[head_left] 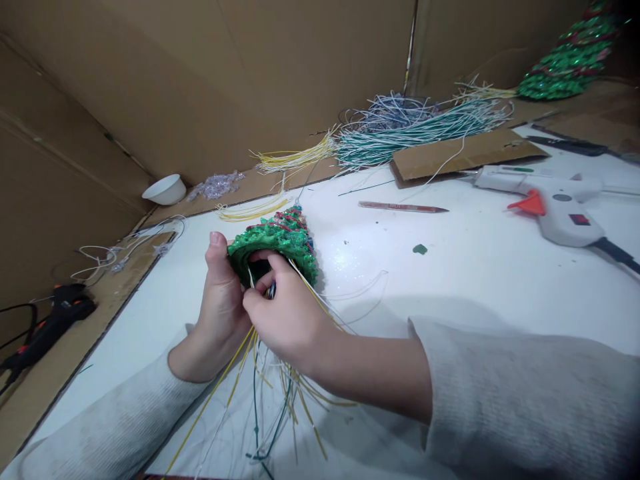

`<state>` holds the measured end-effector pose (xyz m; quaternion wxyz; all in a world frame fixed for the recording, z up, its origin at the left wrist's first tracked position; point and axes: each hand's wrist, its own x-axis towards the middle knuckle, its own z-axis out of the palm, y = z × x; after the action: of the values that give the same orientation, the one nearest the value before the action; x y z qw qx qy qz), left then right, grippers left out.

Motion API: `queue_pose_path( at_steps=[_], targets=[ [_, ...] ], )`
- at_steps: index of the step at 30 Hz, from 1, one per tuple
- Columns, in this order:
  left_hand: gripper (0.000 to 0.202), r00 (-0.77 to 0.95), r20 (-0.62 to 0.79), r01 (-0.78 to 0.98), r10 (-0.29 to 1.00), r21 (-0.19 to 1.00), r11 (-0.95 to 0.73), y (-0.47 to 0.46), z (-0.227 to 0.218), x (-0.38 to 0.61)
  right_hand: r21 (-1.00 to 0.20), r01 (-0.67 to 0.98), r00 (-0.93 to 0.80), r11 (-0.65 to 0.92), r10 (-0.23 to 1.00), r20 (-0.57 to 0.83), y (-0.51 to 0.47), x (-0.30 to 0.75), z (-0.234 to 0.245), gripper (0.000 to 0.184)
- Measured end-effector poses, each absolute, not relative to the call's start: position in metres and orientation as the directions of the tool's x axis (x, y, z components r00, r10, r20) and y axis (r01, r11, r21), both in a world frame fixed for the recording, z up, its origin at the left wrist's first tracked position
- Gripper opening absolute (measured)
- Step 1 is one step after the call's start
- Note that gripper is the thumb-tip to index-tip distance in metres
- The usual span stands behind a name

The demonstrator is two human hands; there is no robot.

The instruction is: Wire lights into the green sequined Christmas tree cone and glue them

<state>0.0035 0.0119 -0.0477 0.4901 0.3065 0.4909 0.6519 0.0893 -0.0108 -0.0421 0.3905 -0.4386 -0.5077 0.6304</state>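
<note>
A small green glittery Christmas tree (280, 233) with red trim lies tilted on its side, its hollow base turned toward me. My left hand (223, 293) is closed around the left edge of the base, thumb up. The fingers of my right hand (283, 303) reach into the hollow, bent and pinching at thin wires by the opening; exactly what lies between the fingertips is partly hidden. Yellow, white and dark green wires (295, 393) trail out of the base beneath my hands and spread over the white board (480, 280).
A white glue gun (560, 200) with an orange trigger lies at right, a black glue gun (55, 327) at left. Behind are wire bundles (415, 133), a cardboard piece (465, 157), a pencil-like stick (403, 207), a white bowl (165, 190) and another tree (570, 60).
</note>
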Motion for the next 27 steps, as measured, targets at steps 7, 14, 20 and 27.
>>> queue_pose_path(
  at_steps=[7,14,20,27],
  targets=[
    [0.054,-0.343,-0.085,-0.310,0.935,0.950,-0.027,0.0088,-0.0467,0.0038,-0.986,-0.042,-0.308,-0.159,0.941,-0.138,-0.0098,0.0887,-0.0437,0.046],
    [0.052,-0.356,-0.079,-0.313,0.931,0.949,-0.039,0.0096,-0.0478,0.0028,-0.990,-0.048,-0.305,-0.134,0.946,-0.113,-0.0089,0.0889,-0.0447,0.044],
    [0.050,-0.357,-0.095,-0.321,0.929,0.947,-0.026,0.0108,-0.0469,0.0033,-0.988,-0.087,-0.334,-0.125,0.938,-0.090,-0.0085,0.0878,-0.0481,0.045],
    [0.050,-0.308,-0.086,-0.317,0.948,0.948,-0.017,0.0090,-0.0478,0.0033,-0.991,-0.070,-0.328,-0.116,0.941,-0.087,-0.0070,0.0869,-0.0501,0.043]
  ],
)
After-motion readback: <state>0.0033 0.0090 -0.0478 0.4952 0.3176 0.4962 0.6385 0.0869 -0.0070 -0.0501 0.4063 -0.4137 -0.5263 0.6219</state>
